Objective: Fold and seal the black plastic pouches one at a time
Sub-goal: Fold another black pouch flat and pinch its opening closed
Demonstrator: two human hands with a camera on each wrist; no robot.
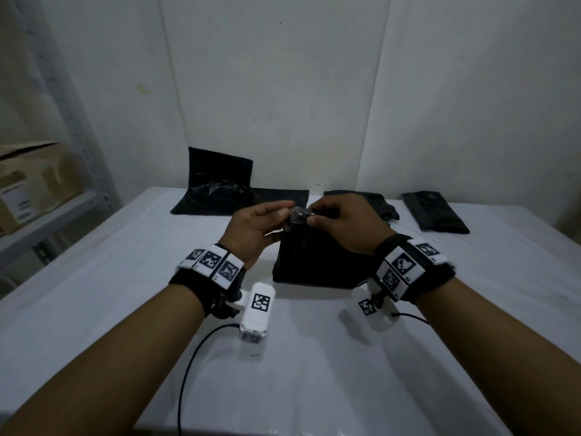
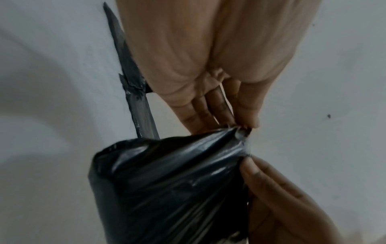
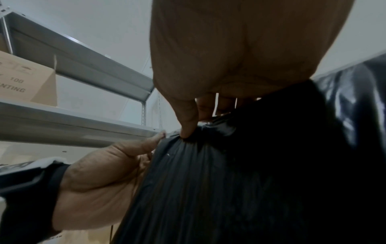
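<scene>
A black plastic pouch (image 1: 314, 262) stands upright on the white table (image 1: 125, 278), its lower edge on the cloth. Both hands meet at its gathered top. My left hand (image 1: 286, 212) pinches the bunched top from the left, and my right hand (image 1: 315, 218) pinches it from the right. In the left wrist view the left fingertips (image 2: 227, 118) close on the shiny pouch (image 2: 167, 181), with the right hand (image 2: 282, 198) just below. In the right wrist view the right thumb (image 3: 188, 122) presses into the pouch (image 3: 229, 189), beside the left hand (image 3: 100, 178).
More black pouches lie along the back: one (image 1: 217, 180) leaning on the wall, one flat (image 1: 279, 196), one (image 1: 380, 204) behind my right hand, one (image 1: 434, 212) at far right. A metal shelf (image 1: 47, 215) with cardboard boxes (image 1: 25, 184) stands left. A cable (image 1: 195, 357) trails near me.
</scene>
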